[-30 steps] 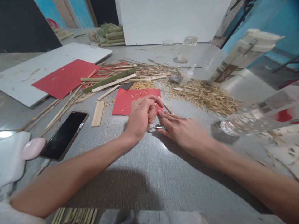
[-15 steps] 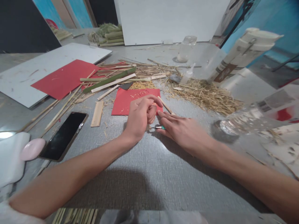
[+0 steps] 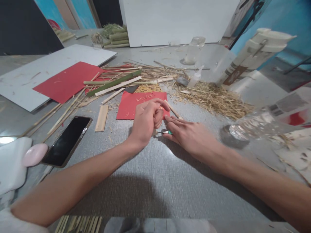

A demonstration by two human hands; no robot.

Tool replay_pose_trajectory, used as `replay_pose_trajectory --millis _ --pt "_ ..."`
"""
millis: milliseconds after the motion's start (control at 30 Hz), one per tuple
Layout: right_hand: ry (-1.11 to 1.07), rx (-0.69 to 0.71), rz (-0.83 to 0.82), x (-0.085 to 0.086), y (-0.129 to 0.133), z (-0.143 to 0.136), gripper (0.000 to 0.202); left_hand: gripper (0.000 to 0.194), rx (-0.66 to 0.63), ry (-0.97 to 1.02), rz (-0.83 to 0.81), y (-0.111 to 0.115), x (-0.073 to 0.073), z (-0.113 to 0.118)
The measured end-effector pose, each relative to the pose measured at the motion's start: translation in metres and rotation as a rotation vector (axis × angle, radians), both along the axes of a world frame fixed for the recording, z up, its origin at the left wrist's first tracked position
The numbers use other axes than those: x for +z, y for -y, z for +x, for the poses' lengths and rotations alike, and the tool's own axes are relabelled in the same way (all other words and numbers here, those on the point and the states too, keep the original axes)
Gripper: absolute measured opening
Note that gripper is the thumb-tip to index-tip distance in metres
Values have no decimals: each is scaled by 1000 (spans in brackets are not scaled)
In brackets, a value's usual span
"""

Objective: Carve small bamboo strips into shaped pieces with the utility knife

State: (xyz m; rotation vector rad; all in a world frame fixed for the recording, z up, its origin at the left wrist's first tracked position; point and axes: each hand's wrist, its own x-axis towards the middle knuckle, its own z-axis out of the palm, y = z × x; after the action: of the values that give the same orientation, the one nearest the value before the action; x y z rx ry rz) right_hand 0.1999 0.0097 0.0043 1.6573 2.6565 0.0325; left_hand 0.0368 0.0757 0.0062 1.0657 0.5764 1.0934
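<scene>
Teal tool (image 3: 169,132), tip towards 9 o'clock, needs steadying; left hand (image 3: 143,126): fingers (image 3: 159,116) curled; right hand (image 3: 190,136): extended; grips unclear.

My left hand (image 3: 143,121) is curled up by the small red paper (image 3: 126,105). My right hand (image 3: 190,134) is low over the gray table (image 3: 189,194), and a tiny tool (image 3: 166,132) pokes out by its fingers. Straw (image 3: 213,100) lies past it.

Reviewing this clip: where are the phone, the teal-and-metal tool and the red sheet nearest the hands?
Phone (image 3: 66,140): head view, middle of its dark screen.
Teal-and-metal tool (image 3: 169,132): head view, its teal part.
Red sheet (image 3: 126,108): head view, its left portion.
</scene>
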Motion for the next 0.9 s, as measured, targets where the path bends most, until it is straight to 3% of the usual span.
replay_pose_trajectory --millis 900 --pt "1 8 25 -4 1 0 36 21 -1 -5 7 0 0 0"
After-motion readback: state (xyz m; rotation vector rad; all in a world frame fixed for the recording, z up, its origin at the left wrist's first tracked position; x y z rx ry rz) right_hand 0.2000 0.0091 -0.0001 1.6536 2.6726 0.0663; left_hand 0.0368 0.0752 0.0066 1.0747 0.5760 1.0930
